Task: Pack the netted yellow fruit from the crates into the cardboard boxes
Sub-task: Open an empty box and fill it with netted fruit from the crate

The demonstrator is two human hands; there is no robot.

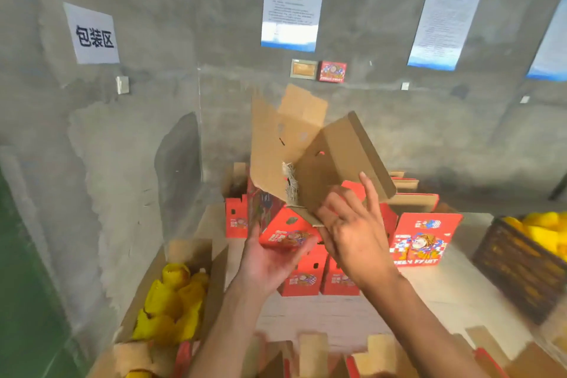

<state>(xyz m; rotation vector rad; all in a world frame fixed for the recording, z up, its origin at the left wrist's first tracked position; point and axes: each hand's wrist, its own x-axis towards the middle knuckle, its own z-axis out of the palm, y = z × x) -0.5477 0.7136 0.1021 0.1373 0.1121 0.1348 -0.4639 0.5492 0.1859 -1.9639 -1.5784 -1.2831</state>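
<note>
Both hands are raised in front of the grey concrete wall [153, 132], working an unfolded cardboard box [306, 156] whose brown inner side faces the camera and whose red printed outer side shows at its lower end. The left hand [270, 261] lies palm-up beneath the box's red lower panel, fingers curled up round its edge, so its grip holds the box from below. The right hand [352, 230] is at the box's lower right flap: its grip is on the cardboard edge, with the forefinger stretched up along the brown flap and the other fingers bent against it. A tuft of pale straw-like stuffing [290, 181] shows at the box's inner fold. The netted yellow fruit is well apart from both hands: one heap [171, 307] lies in an open cardboard carton [214, 279] at lower left beside the wall, and another [540, 227] fills a dark woven crate [515, 267] at far right on the tabletop [445, 291]. Between them, behind the hands, stand several red printed fruit boxes [423, 239], some with flaps up. More brown flaps [313, 350] rise along the near edge. On the wall hang a white paper sign with black characters [92, 35] and blue-bordered printed notices [291, 0].
</note>
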